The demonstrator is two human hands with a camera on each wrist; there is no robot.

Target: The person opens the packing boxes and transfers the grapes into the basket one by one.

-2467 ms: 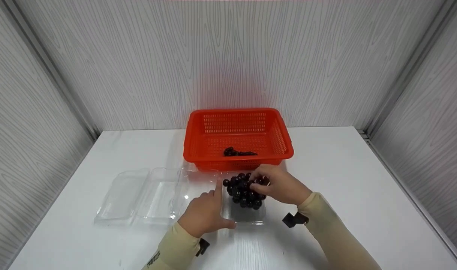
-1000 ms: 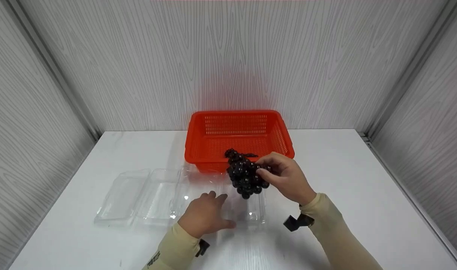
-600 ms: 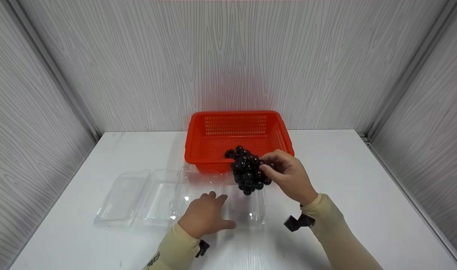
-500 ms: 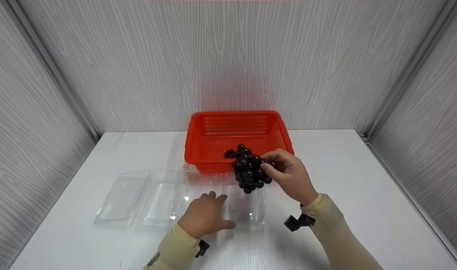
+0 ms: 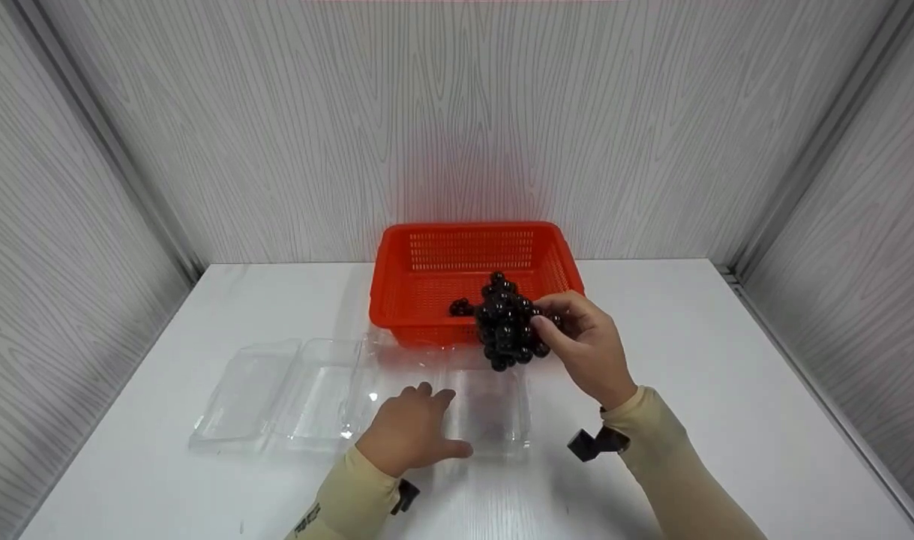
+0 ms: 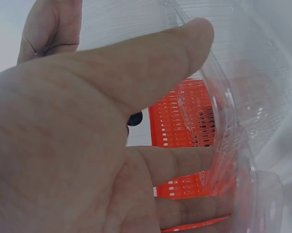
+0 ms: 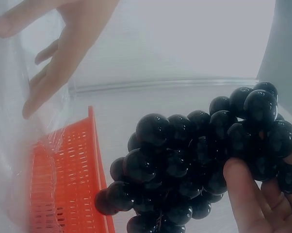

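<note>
My right hand [image 5: 588, 345] holds a bunch of dark grapes [image 5: 505, 326] between thumb and fingers, raised above the table at the front of the red basket. The same grapes [image 7: 180, 165] fill much of the right wrist view, with fingertips [image 7: 240, 187] against them. My left hand [image 5: 408, 431] has its fingers and thumb spread and touches a clear plastic clamshell box [image 5: 486, 412], which lies opened out. In the left wrist view the fingers [image 6: 185, 162] reach the clear plastic edge [image 6: 223, 107]. More dark grapes [image 5: 460, 307] lie inside the basket, partly hidden by the held bunch.
The red perforated basket [image 5: 397, 277] stands at the back middle of the white table [image 5: 674, 360], before a grey wood-grain wall [image 5: 292, 127]. Clear plastic containers [image 5: 243, 394] lie at the left, side by side with the clamshell box.
My right hand has lifted the grapes out of the right part of the clear box and moved them up and slightly right, toward the basket. The left hand's index finger has drawn back slightly.
</note>
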